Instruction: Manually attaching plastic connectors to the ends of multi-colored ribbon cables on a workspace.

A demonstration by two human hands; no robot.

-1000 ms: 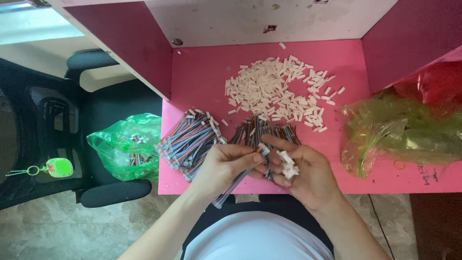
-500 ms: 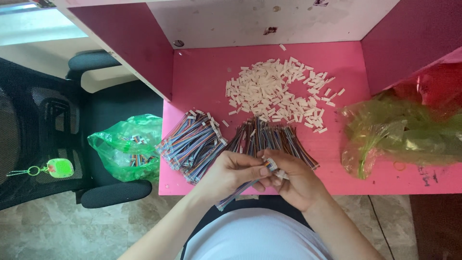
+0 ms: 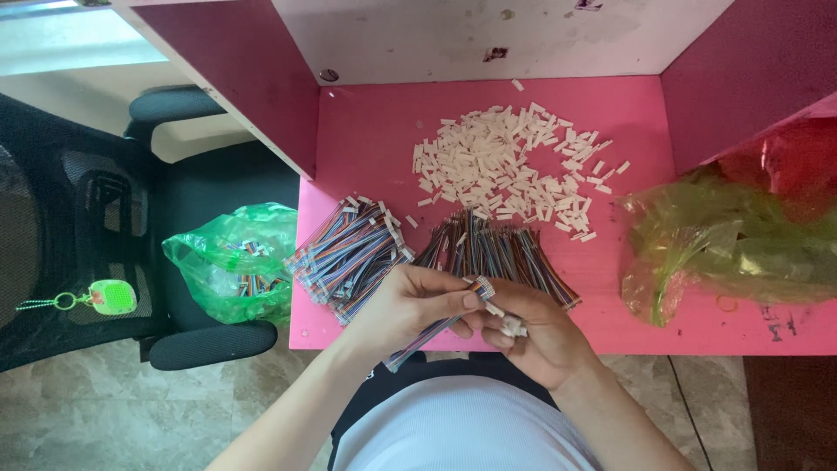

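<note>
My left hand (image 3: 410,307) grips a short multicoloured ribbon cable (image 3: 433,331) by its end; the cable slants down to the lower left. My right hand (image 3: 540,331) meets it at the tip and holds a few small white plastic connectors (image 3: 510,325) in its fingers. Both hands hover over the front edge of the pink desk (image 3: 366,139). Just behind them lies a fan of loose cables (image 3: 506,249). To their left sits a stack of cables with white ends (image 3: 349,253). Further back is a heap of white connector housings (image 3: 514,170).
A green plastic bag (image 3: 231,270) with more cables rests on a black office chair (image 3: 87,235) at the left. A yellow-green bag (image 3: 732,249) lies on the desk's right side, with something red (image 3: 789,161) behind it. Dark pink partitions (image 3: 235,78) flank the desk.
My hands have moved slightly toward me and lower in view. The right hand has turned, and the white connectors in its palm are now mostly covered by the fingers meeting the cable tip.
</note>
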